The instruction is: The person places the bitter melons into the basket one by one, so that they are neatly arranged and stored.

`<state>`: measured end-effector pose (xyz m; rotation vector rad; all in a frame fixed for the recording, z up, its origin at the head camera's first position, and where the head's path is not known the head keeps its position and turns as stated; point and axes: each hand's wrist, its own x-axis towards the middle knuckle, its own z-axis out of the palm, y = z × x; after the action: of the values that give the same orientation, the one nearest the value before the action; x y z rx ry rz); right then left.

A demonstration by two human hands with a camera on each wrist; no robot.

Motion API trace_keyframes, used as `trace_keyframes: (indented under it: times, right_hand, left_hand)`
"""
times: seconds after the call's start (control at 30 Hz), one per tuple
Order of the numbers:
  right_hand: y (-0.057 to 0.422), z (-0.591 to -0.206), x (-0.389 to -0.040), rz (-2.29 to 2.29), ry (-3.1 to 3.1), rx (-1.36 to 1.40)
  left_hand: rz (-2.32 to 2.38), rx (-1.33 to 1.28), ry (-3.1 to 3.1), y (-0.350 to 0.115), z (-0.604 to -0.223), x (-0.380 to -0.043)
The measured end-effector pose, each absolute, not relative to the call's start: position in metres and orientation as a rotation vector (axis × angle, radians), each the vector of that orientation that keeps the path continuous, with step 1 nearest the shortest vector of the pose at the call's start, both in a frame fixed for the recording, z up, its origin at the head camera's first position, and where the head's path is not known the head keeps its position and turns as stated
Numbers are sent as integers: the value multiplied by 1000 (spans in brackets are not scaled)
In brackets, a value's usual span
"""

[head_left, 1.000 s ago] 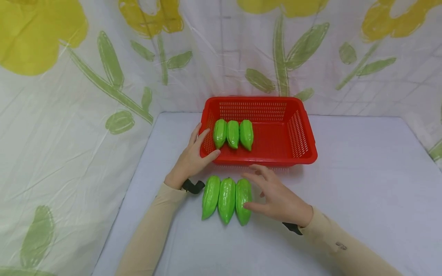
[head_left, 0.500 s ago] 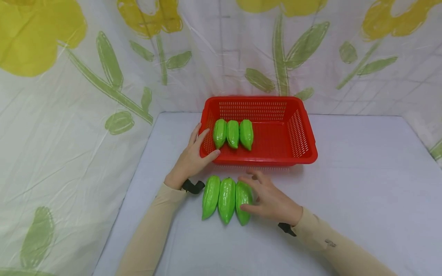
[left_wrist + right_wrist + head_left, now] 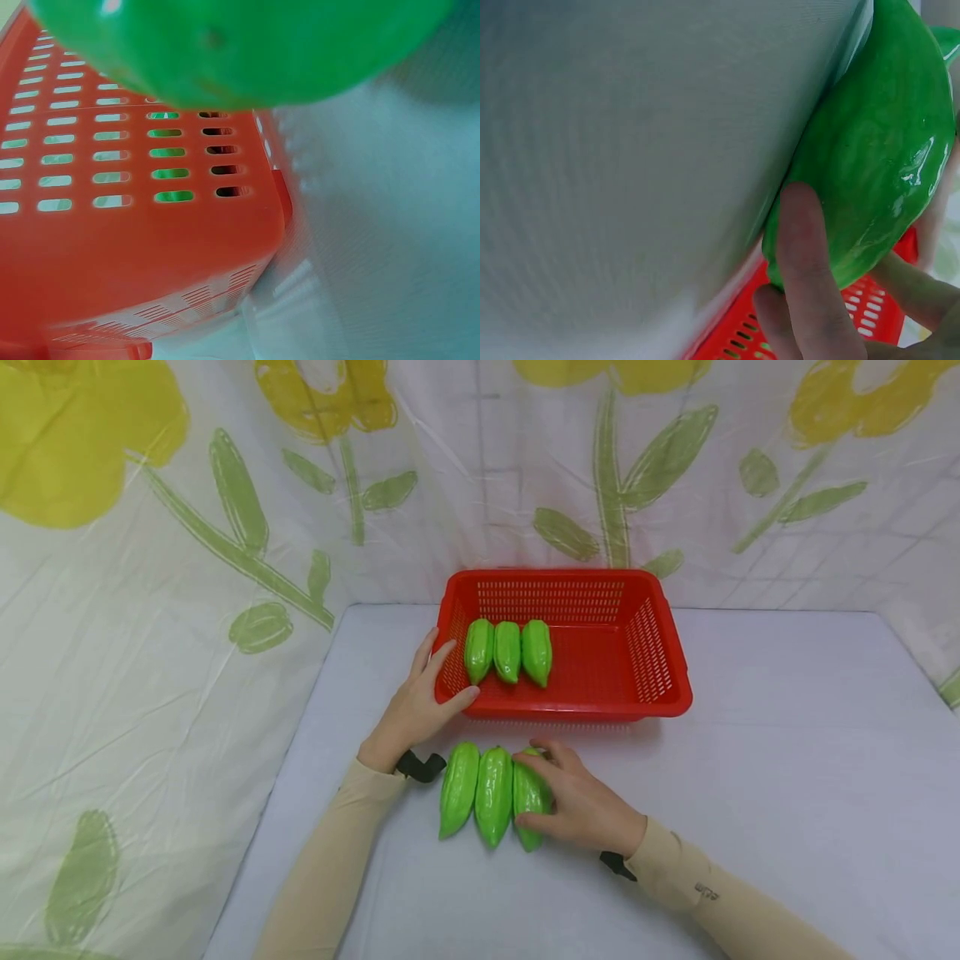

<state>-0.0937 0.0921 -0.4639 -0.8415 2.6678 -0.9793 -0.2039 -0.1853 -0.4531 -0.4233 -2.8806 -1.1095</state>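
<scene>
Three green star fruits lie side by side on the white table, a left one (image 3: 459, 790), a middle one (image 3: 493, 797) and a right one (image 3: 529, 793). Around the right one my right hand (image 3: 581, 802) has its thumb and fingers; in the right wrist view a finger (image 3: 806, 255) lies against that star fruit (image 3: 877, 142). Behind them stands a red plastic basket (image 3: 622, 703). My left hand (image 3: 412, 706) rests on its front left corner, fingers spread over the left rim and thumb on the front rim. Its fingers are hidden in the left wrist view.
Inside the basket, three more star fruits (image 3: 507, 652) stand in a row at the left; its right part shows bare red floor. A white curtain (image 3: 480, 485) with printed yellow flowers hangs behind the table (image 3: 780, 735) and along its left side.
My right hand has moved a little left and toward me, and its fingers have closed in around the right star fruit. The left hand and the basket stay as they were.
</scene>
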Motion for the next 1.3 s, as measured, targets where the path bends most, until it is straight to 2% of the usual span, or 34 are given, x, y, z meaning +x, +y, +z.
trace_keyframes:
  times: [1.3]
  right_hand:
    - [89, -469, -95, -995, 2672, -804]
  left_hand:
    - [-1127, -430, -2880, -186, -455, -206]
